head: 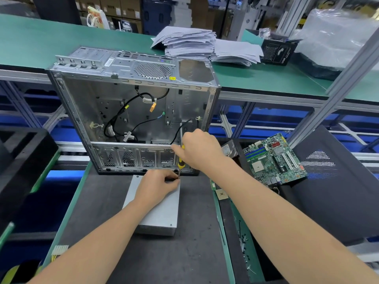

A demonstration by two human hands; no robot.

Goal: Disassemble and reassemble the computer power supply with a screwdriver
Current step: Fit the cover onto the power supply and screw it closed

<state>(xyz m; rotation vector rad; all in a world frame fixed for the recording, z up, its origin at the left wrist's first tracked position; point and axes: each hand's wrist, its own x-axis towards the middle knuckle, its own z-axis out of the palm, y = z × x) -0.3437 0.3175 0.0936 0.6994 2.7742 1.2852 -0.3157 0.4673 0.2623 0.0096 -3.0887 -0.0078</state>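
Down on the dark mat (pixel 98 201), a person's left hand (pixel 158 184) rests on the far right corner of the power supply (pixel 162 212). This flat silver box lies just in front of the open computer case (pixel 131 95), its long axis running from the person toward the case. The fingers are curled and pinch at the lower end of the screwdriver (pixel 180 162); whether a screw sits between them is hidden. The tool stands nearly upright, tip down at that same corner, yellow-and-black handle above. The right hand (pixel 200 149) is wrapped round the handle, coming in from the right with the wrist arched above the box's far edge. The coming turn appears to hinge on that line: tip directly beneath the grip, shaft square to the box's top face. The left hand is the nearer one to the screw point and is likely steadying it while the right drives. Further right, a green motherboard (pixel 274 158) lies apart, beside a dark side panel (pixel 328 181).
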